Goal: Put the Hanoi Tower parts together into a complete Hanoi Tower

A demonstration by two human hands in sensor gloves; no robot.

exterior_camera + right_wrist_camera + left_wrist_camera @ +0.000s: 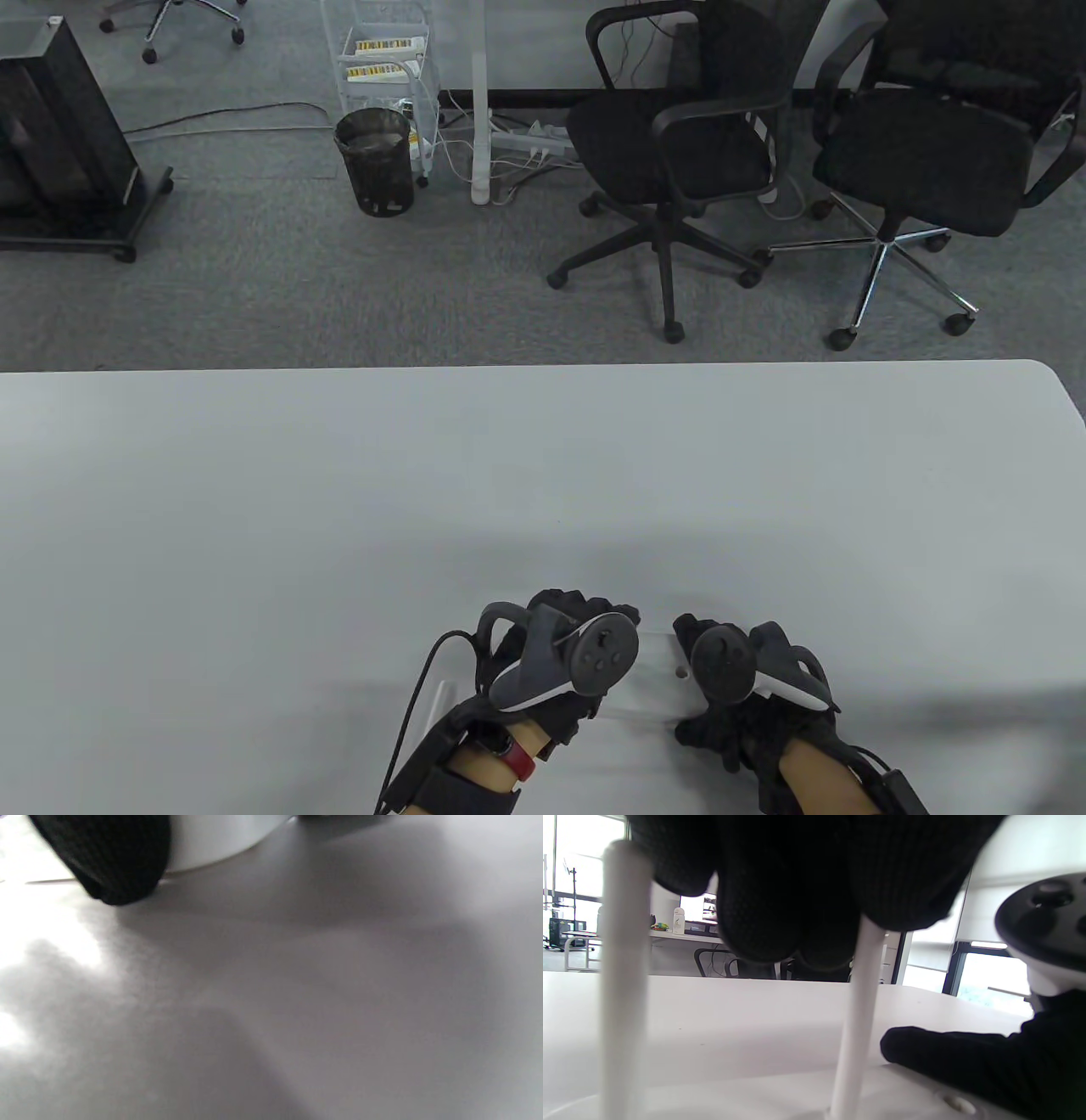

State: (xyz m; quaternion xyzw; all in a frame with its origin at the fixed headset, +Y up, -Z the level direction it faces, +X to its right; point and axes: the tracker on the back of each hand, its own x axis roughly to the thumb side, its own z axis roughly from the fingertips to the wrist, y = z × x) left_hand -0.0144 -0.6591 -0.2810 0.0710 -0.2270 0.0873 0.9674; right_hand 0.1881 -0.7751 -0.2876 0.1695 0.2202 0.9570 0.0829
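step in hand, as judged: seating pegs into the white base [657,679] at the near edge of the table [543,475]; two pegs stand upright in the left wrist view, left peg [623,984] and middle peg [859,1018]; left hand [560,671] sits over the middle peg, fingers [780,899] closed round its top, i.e. grasping it; right hand [747,688] rests on the right end of the base, one finger [950,1060] lying flat on it, apparently steadying it; whether it grips anything cannot be told.

next move, est.: press the middle peg fully home, then fit a third peg into the open hole [956,1104] at the right end; needs vertical alignment and the base kept steady.

hidden/unclear: base mostly covered by both hands in the table view; no discs or third peg visible; peg seating depth not visible; right wrist view shows only one fingertip [114,861], the base rim [220,840] and table surface, blurred.
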